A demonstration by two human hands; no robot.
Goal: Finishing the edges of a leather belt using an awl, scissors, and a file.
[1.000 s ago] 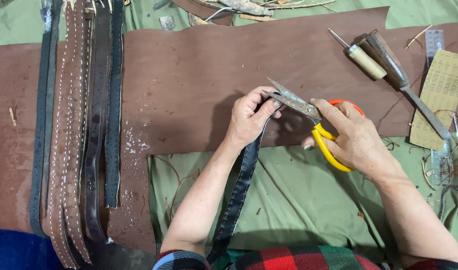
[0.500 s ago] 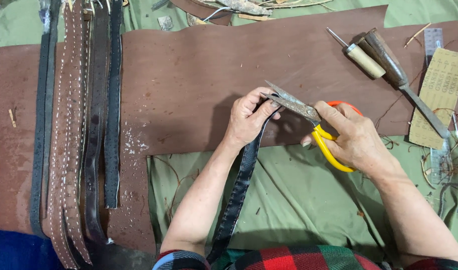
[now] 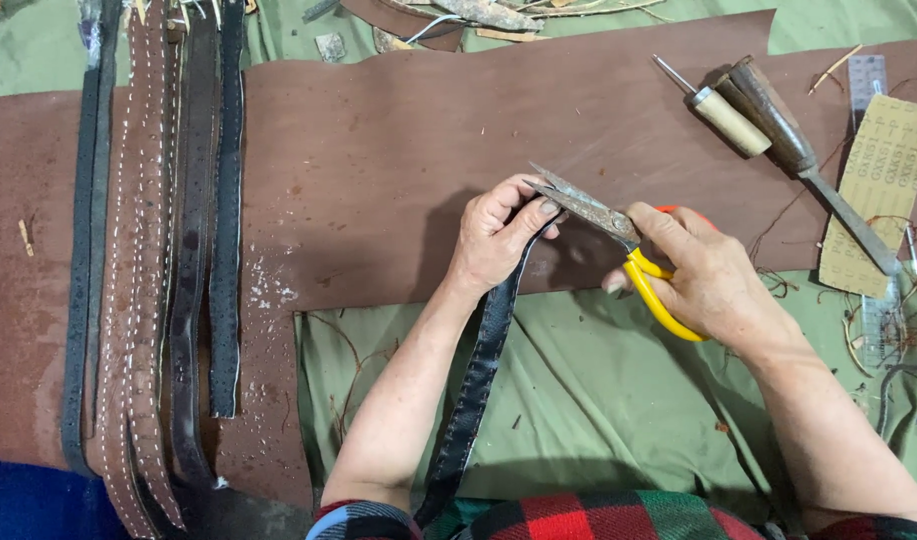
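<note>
A: The left hand (image 3: pixel 499 235) pinches the top end of a dark leather strap (image 3: pixel 479 380), fingers closed around it. The strap hangs from there down toward the person's body, over the green cloth (image 3: pixel 599 400).

B: And the right hand (image 3: pixel 714 280)?

A: It is closed through the yellow handles of the scissors (image 3: pixel 619 240). The rusty blades point to the left and meet the strap end just beside the left thumb and fingers. How far the blades are open, I cannot tell.

B: So what is the danger?

A: I think the blades are very near the fingertips. If the strap slips in the pinch, the cut can go crooked or the tip can nick a finger. Also the blades look rusty, so they may chew the leather and not cut it clean.

B: Is there room to move?

A: Yes, mostly. Under the hands lies the brown leather sheet (image 3: pixel 399 160), whose lower edge runs just below the left hand. To the right, a wooden-handled awl (image 3: pixel 724 115) and a longer knife-like tool (image 3: pixel 794 150) lie well apart from the right hand. To the left, a row of finished straps (image 3: pixel 159 250) lies far from the left hand. Thin threads lie near the right elbow and could catch the sleeve.
</note>
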